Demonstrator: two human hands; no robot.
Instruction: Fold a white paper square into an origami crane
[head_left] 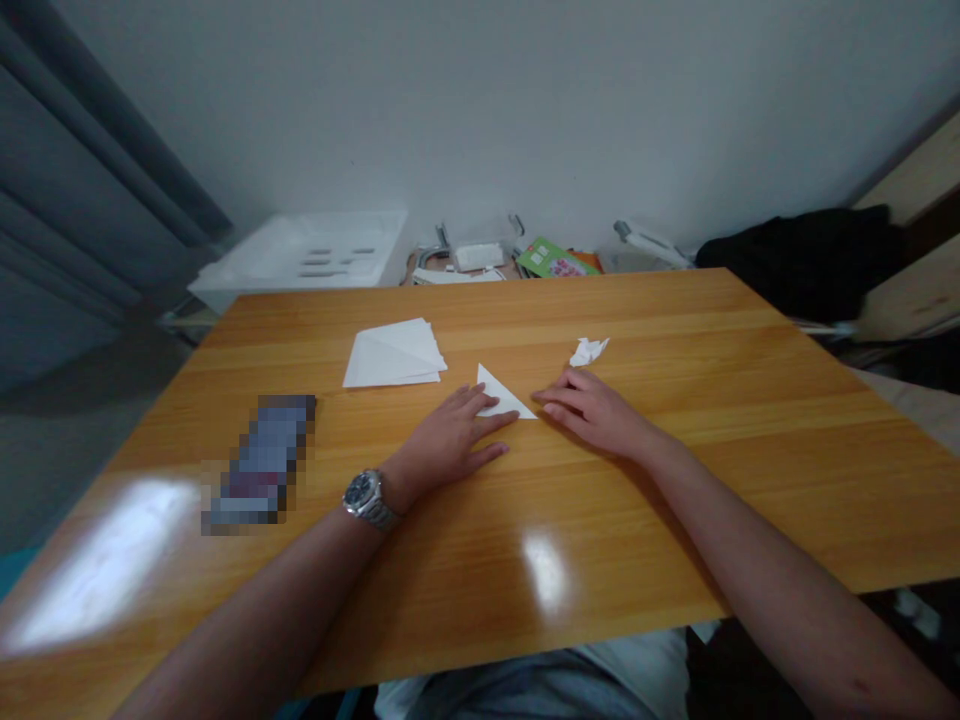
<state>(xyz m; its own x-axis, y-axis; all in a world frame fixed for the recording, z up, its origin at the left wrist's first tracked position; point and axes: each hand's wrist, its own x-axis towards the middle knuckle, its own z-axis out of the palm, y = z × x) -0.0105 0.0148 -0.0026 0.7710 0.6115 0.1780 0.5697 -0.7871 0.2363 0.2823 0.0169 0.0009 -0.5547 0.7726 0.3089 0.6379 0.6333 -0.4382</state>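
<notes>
A small white sheet of paper folded into a triangle [492, 386] lies flat on the wooden table. My left hand [454, 435], with a metal watch [364, 492] on its wrist, rests over the paper's left part; its fingers are spread and press on it, covering some of it. Just beyond the paper's right corner is my right hand [592, 410], fingers slightly bent and apart, with nothing visible in them. Behind the right hand sits a small crumpled or folded white paper piece [589, 351]. A stack of white paper sheets [394, 353] lies behind the left hand.
A blurred phone-like device [262, 460] lies on the left of the table [637, 560]. Beyond the far edge are a white plastic tray [300, 250], a green booklet [553, 258] and assorted items. Dark cloth [802, 260] is heaped at the right. A grey curtain hangs at left.
</notes>
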